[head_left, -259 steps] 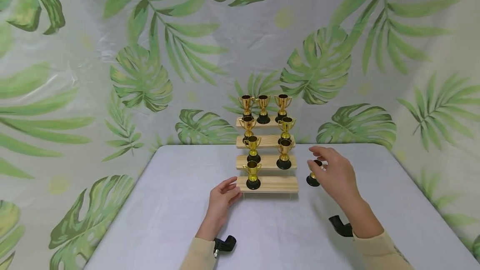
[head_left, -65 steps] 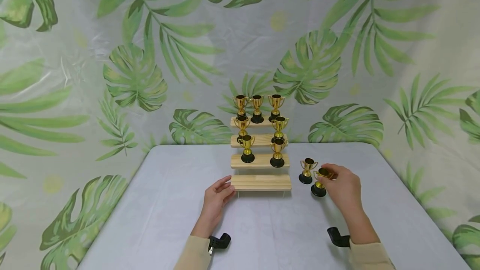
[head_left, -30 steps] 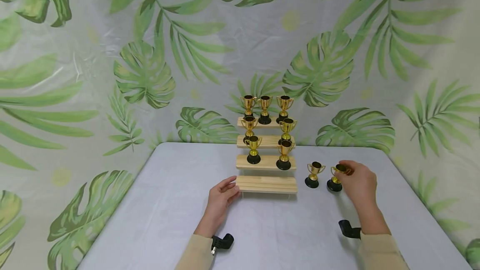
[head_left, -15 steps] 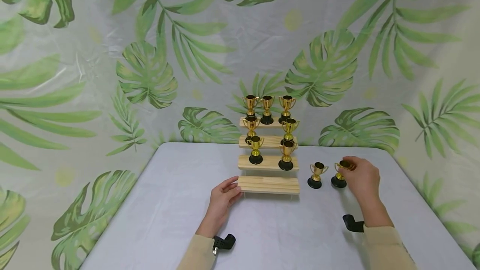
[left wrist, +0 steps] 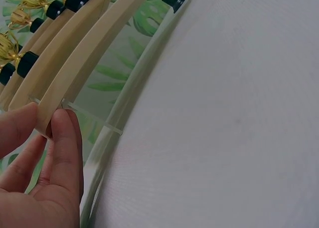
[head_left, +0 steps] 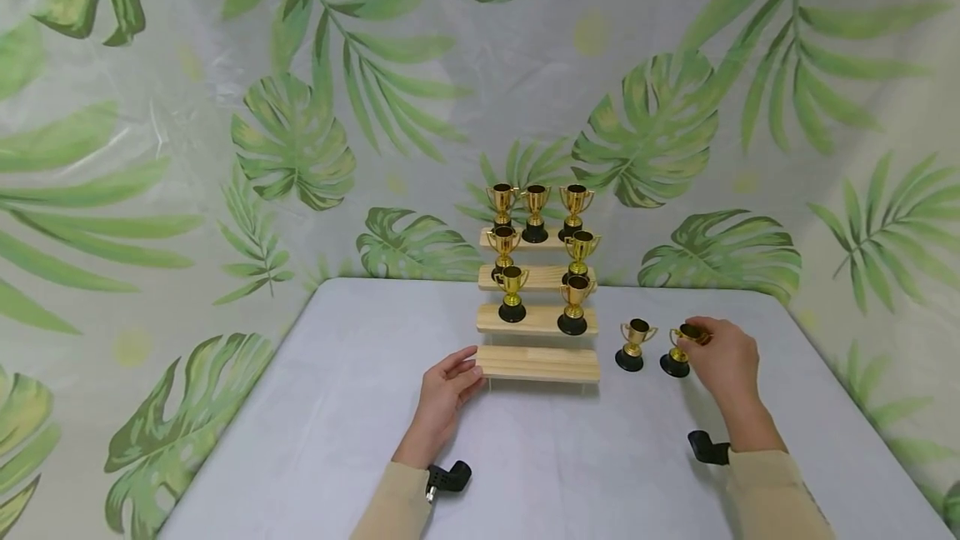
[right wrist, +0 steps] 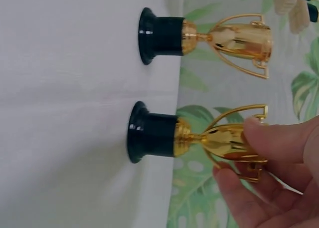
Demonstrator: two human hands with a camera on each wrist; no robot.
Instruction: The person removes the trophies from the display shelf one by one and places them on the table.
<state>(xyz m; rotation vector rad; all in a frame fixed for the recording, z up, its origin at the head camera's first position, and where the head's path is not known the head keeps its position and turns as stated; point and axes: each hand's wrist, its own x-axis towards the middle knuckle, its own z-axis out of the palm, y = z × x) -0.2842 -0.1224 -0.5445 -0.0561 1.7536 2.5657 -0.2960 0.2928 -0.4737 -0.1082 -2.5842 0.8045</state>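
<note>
My right hand grips a small gold trophy cup by its bowl, thumb on one side and fingers on the other. Its black base is down at the white tabletop, upright. Just left of it stands a second gold trophy, untouched. My left hand pinches the left end of the lowest wooden shelf of a tiered stand; in the left wrist view, thumb and fingers lie about the shelf's end. That lowest shelf bears no trophy.
Higher shelves hold more trophies: three on the top shelf, two on each of the middle shelves. Clear supports carry the boards. Behind the white table hangs a leaf-patterned sheet.
The trophy formerly on the lowest shelf is now on the table in my right hand, having shifted right beside the other trophy. Over the last half second it hardly moves. My left hand stays put.
</note>
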